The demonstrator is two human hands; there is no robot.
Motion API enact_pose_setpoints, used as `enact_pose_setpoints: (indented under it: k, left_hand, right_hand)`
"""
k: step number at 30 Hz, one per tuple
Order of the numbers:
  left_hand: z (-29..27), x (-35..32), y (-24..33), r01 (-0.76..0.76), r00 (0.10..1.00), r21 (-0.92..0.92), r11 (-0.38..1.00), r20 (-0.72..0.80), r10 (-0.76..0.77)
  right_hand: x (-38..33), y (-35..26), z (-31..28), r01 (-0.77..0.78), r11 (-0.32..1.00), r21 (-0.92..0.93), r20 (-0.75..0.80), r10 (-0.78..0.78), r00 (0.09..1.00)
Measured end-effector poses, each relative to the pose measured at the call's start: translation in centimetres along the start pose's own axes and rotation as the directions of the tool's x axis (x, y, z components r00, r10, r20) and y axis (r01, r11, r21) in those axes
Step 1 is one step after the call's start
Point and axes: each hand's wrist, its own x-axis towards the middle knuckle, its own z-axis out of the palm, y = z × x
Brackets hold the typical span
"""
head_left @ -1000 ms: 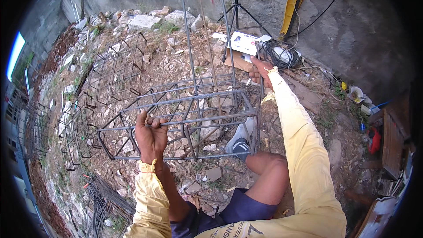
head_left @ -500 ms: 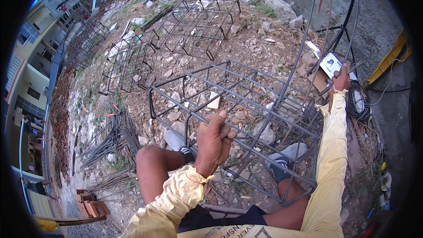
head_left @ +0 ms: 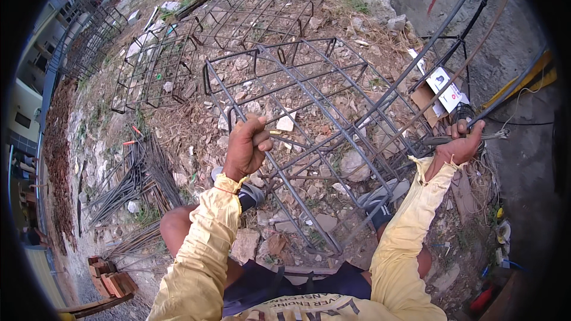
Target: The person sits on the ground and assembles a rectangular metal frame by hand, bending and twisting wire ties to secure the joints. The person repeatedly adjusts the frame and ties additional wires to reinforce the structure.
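A cage of steel reinforcing bars (head_left: 303,86) stands tilted over the ground in front of me, between my feet. My left hand (head_left: 245,145) is closed around one of its long bars, on the near left side. At the cage's right end, my right hand (head_left: 461,142) is closed on a thin grey bundle (head_left: 496,135) that looks like tie wire; its frayed end sticks out to the right. A long bent steel bar (head_left: 410,71) slants across the cage toward the upper right. Thinner rods cross there too.
Two more rebar cages (head_left: 262,15) (head_left: 157,68) lie on the stony slope beyond. Left of me are loose steel rods (head_left: 134,169) and red bricks (head_left: 113,279). A white box (head_left: 445,90), a black stand and a concrete wall (head_left: 505,41) are at right.
The cage has turned and shifted, its near right corner swinging left. My left hand has moved left and up with its bar; my right hand has come lower and turned palm upward.
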Motion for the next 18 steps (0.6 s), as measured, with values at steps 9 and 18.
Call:
enact_pose_setpoints:
  k: [9, 18]
  left_hand:
    - [-18.8, 8.4, -2.9, 0.329, 0.921, 0.267, 0.906, -0.302, -0.246]
    - [-27.2, 8.3, -5.1, 0.371, 0.841, 0.447, 0.814, -0.533, -0.09]
  right_hand:
    - [-12.6, 8.8, -8.7, -0.192, 0.98, -0.047, 0.33, 0.196, 0.923]
    - [-20.6, 9.9, -11.2, 0.018, 0.896, -0.444, 0.481, 0.221, 0.848]
